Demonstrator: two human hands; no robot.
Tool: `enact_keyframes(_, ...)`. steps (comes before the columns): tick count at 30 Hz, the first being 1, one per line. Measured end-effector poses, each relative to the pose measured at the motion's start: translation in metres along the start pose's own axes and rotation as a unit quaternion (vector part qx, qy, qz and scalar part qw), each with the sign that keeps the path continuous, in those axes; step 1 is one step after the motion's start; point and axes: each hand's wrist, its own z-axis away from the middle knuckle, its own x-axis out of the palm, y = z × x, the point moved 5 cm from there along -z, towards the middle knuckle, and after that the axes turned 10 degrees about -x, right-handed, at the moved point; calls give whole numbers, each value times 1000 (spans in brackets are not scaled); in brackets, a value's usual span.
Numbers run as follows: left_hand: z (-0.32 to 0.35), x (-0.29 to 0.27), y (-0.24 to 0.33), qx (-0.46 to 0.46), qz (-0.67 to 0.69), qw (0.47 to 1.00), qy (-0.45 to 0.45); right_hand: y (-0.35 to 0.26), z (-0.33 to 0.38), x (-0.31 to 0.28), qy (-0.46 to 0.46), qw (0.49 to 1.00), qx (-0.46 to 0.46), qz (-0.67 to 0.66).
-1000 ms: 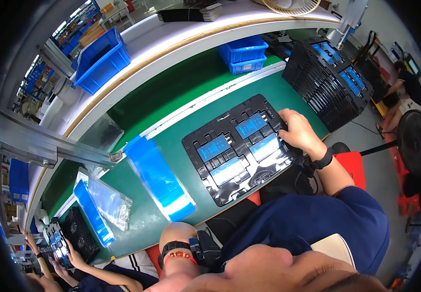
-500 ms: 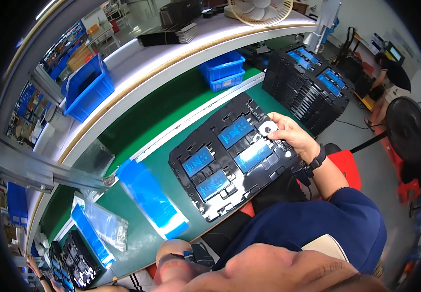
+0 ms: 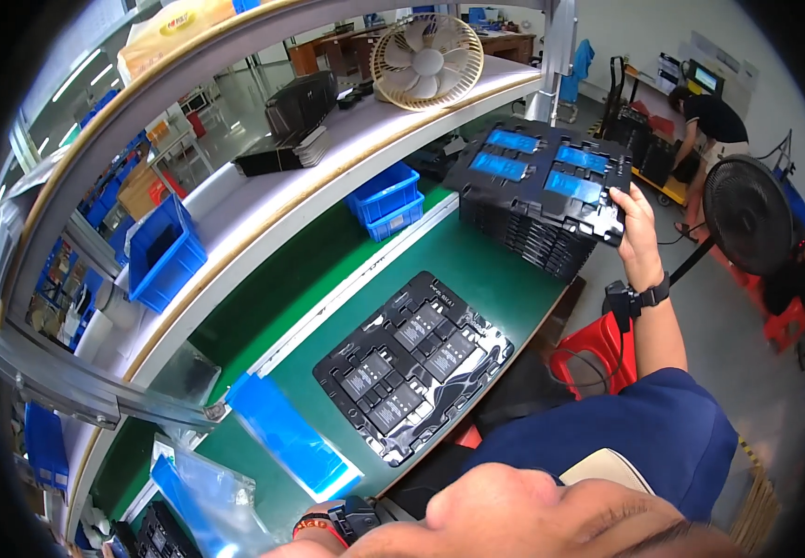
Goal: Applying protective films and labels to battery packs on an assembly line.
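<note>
My right hand (image 3: pixel 639 223) grips the edge of a black plastic tray (image 3: pixel 537 169), thumb and fingers closed on its right side. Flat blue-faced battery packs sit in its pockets. The tray rests on or just above a stack of similar trays (image 3: pixel 514 237); I cannot tell which. Another black tray (image 3: pixel 332 372) lies on the green bench, with flat dark packs (image 3: pixel 453 353) in it and no hand touching it. My left wrist (image 3: pixel 323 528) with its bands shows at the lower edge; the fingers of that hand are hidden.
Blue film strips (image 3: pixel 281 432) and a clear plastic bag (image 3: pixel 212 479) lie left on the green bench (image 3: pixel 505 302). Blue bins (image 3: pixel 388 200) stand at its back. A shelf (image 3: pixel 356 139) with a fan (image 3: pixel 425 63) runs behind. Another person (image 3: pixel 714 121) works at far right.
My right hand has carried the blue-faced tray from over the near bench to the stack at the far right. The tray with dark packs now shows on the bench. The view has shifted.
</note>
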Motion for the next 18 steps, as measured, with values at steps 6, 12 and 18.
enact_keyframes(6, -6, 7, -5, 6, -23, 1000, 2, 13, -29, -34, 55, 972, -94, 209)
enact_keyframes(12, -5, 11, -14, 0, -48, 999, 4, 38, -35, -58, 98, 892, -136, 420)
enact_keyframes(18, -4, 16, -13, -6, -73, 997, 0, 37, -23, -46, 66, 976, -97, 183)
